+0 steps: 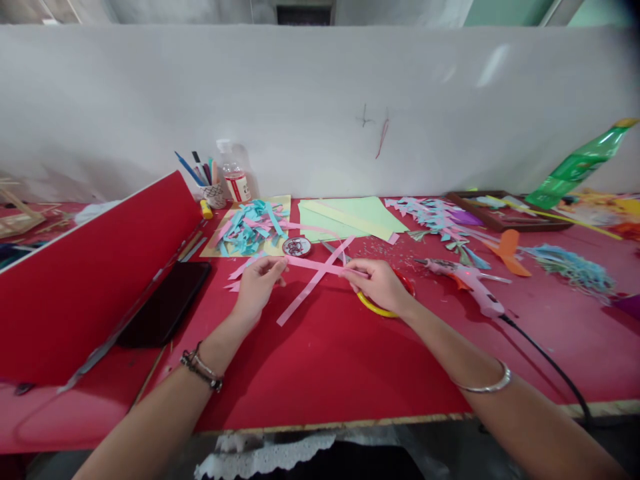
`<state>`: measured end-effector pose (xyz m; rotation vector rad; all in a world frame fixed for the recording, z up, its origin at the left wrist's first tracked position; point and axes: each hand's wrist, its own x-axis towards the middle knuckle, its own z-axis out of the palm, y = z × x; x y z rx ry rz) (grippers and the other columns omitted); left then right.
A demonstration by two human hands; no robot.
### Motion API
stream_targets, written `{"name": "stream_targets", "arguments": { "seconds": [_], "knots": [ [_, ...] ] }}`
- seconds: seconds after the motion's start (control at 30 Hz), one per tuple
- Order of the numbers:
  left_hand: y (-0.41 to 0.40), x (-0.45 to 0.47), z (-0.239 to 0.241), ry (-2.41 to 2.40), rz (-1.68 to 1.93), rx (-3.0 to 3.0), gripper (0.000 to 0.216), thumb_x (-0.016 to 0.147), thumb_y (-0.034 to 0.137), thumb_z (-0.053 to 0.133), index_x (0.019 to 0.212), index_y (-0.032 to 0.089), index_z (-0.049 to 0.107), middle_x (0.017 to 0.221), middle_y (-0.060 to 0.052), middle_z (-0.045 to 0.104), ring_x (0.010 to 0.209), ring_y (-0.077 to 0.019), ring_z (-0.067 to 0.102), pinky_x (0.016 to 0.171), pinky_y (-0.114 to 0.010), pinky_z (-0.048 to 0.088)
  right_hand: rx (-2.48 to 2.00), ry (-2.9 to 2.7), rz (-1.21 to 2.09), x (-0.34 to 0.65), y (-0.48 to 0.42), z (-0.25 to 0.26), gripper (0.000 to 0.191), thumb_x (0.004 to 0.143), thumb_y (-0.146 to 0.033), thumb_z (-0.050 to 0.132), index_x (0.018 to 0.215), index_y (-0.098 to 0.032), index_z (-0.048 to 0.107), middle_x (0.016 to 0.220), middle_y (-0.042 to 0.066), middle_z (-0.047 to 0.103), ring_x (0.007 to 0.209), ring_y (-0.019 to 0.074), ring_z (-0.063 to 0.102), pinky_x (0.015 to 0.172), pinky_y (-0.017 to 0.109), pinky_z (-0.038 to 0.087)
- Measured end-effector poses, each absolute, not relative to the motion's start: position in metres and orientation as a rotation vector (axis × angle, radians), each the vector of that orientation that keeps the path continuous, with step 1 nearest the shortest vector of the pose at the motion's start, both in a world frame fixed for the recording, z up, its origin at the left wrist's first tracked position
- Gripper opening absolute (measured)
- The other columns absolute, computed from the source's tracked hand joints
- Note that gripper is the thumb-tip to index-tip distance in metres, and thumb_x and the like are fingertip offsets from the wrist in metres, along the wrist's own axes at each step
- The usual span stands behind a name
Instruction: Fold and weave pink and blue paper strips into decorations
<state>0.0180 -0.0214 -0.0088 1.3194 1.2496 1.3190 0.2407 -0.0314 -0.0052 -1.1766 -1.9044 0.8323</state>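
A pink paper strip (315, 265) is stretched between my two hands above the red table. My left hand (260, 283) pinches its left end, and my right hand (376, 283) pinches the right end. Another pink strip (305, 297) slants across beneath it. Scissors with yellow and red handles (377, 308) lie partly hidden under my right hand. Just beyond my left hand sits a small round tin (297, 247), with a pile of blue and pink paper pieces (255, 227) behind it.
A pink glue gun (467, 283) with a black cord lies at the right. Green paper sheets (350, 217) are at the back. On the left are a black phone (165, 303) and an upright red board (100, 280). A green bottle (580, 163) leans near a brown tray (525, 223).
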Motion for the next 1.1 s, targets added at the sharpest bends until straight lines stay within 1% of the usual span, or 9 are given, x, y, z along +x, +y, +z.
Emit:
{"name": "stream_targets", "arguments": {
  "seconds": [0.13, 0.27, 0.37, 0.47, 0.57, 0.7, 0.93, 1.1],
  "knots": [
    [-0.0200, 0.0161, -0.0096, 1.266, 1.349, 1.303, 0.022, 0.066, 0.036, 0.059, 0.064, 0.015, 0.056, 0.060, 0.004, 0.054, 0.045, -0.0041, 0.045, 0.050, -0.017, 0.038, -1.132, -1.688, 0.967, 0.2426, -0.0268, -0.0079, 0.025, 0.075, -0.039, 0.049, 0.070, -0.015, 0.053, 0.055, -0.001, 0.054, 0.044, 0.0077, 0.048, 0.046, 0.021, 0.039],
    [-0.0186, 0.0147, -0.0102, 1.271, 1.377, 1.272, 0.022, 0.066, 0.037, 0.058, 0.064, 0.015, 0.056, 0.062, 0.004, 0.054, 0.044, -0.0034, 0.045, 0.048, -0.017, 0.037, -1.081, -1.424, 1.063, 0.2426, -0.0247, -0.0065, 0.023, 0.070, -0.038, 0.056, 0.070, -0.015, 0.054, 0.061, 0.001, 0.059, 0.051, 0.0100, 0.056, 0.054, 0.025, 0.045],
    [-0.0176, 0.0136, -0.0114, 1.271, 1.382, 1.270, 0.021, 0.066, 0.036, 0.058, 0.065, 0.015, 0.056, 0.062, 0.004, 0.054, 0.044, -0.0034, 0.045, 0.047, -0.016, 0.037, -1.070, -1.279, 1.128, 0.2418, -0.0238, -0.0060, 0.023, 0.067, -0.037, 0.059, 0.071, -0.014, 0.055, 0.064, 0.003, 0.062, 0.057, 0.0118, 0.059, 0.061, 0.027, 0.047],
    [-0.0176, 0.0126, -0.0122, 1.276, 1.390, 1.267, 0.021, 0.067, 0.036, 0.057, 0.065, 0.015, 0.055, 0.061, 0.004, 0.053, 0.045, -0.0034, 0.044, 0.043, -0.015, 0.033, -1.041, -1.232, 1.194, 0.2414, -0.0228, -0.0076, 0.023, 0.068, -0.036, 0.059, 0.075, -0.014, 0.056, 0.069, 0.004, 0.064, 0.063, 0.0135, 0.061, 0.066, 0.028, 0.048],
    [-0.0183, 0.0120, -0.0115, 1.280, 1.405, 1.261, 0.022, 0.067, 0.037, 0.058, 0.064, 0.015, 0.054, 0.060, 0.004, 0.052, 0.045, -0.0033, 0.043, 0.040, -0.015, 0.030, -1.031, -1.226, 1.221, 0.2413, -0.0222, -0.0089, 0.024, 0.070, -0.036, 0.057, 0.079, -0.015, 0.055, 0.071, 0.005, 0.065, 0.065, 0.0138, 0.062, 0.067, 0.029, 0.048],
    [-0.0183, 0.0120, -0.0095, 1.284, 1.426, 1.244, 0.021, 0.067, 0.036, 0.059, 0.065, 0.015, 0.055, 0.060, 0.004, 0.051, 0.044, -0.0030, 0.043, 0.042, -0.015, 0.032, -1.060, -1.316, 1.160, 0.2426, -0.0218, -0.0094, 0.024, 0.072, -0.038, 0.054, 0.077, -0.015, 0.054, 0.070, 0.004, 0.064, 0.062, 0.0133, 0.062, 0.065, 0.028, 0.048],
    [-0.0184, 0.0128, -0.0086, 1.282, 1.416, 1.255, 0.021, 0.067, 0.035, 0.058, 0.064, 0.015, 0.054, 0.060, 0.005, 0.049, 0.043, -0.0021, 0.041, 0.042, -0.014, 0.031, -1.127, -1.555, 0.868, 0.2447, -0.0219, -0.0081, 0.024, 0.077, -0.036, 0.047, 0.064, -0.016, 0.048, 0.058, -0.001, 0.057, 0.048, 0.0079, 0.053, 0.052, 0.022, 0.043],
    [-0.0193, 0.0134, -0.0087, 1.302, 1.424, 1.282, 0.021, 0.068, 0.035, 0.057, 0.063, 0.015, 0.054, 0.058, 0.005, 0.048, 0.043, -0.0029, 0.039, 0.040, -0.015, 0.029, -1.136, -1.612, 0.731, 0.2440, -0.0238, -0.0048, 0.022, 0.078, -0.033, 0.045, 0.064, -0.017, 0.047, 0.057, -0.002, 0.054, 0.047, 0.0071, 0.050, 0.050, 0.020, 0.040]
  ]
}}
